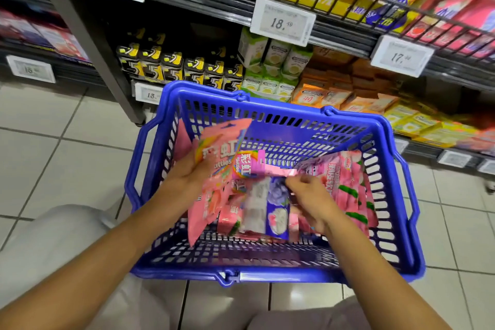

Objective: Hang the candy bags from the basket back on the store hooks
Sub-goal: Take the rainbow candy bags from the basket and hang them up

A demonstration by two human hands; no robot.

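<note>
Blue perforated plastic shopping basket (270,276) sits on pale floor tiles (53,142), in front of snack shelves (321,35). Left hand (187,171) grips pink Skittles candy bags (222,158), lifted above the pile. Right hand (308,195), fingers curled, pinches a pink peach-print bag (345,179) inside the basket. A purple-white packet (277,209) lies between the hands.

Store aisle. Pale grey tiled floor (53,158) with dark grout across left and bottom of frame, glossy glare bottom centre. Dark metal shelving (187,5) filling top and right, grey upright post (88,43) slanting down from upper left. White price tags (283,20) clipped to shelf edges. Packaged goods on lower shelf (267,69), centre. Upper right blurred.
</note>
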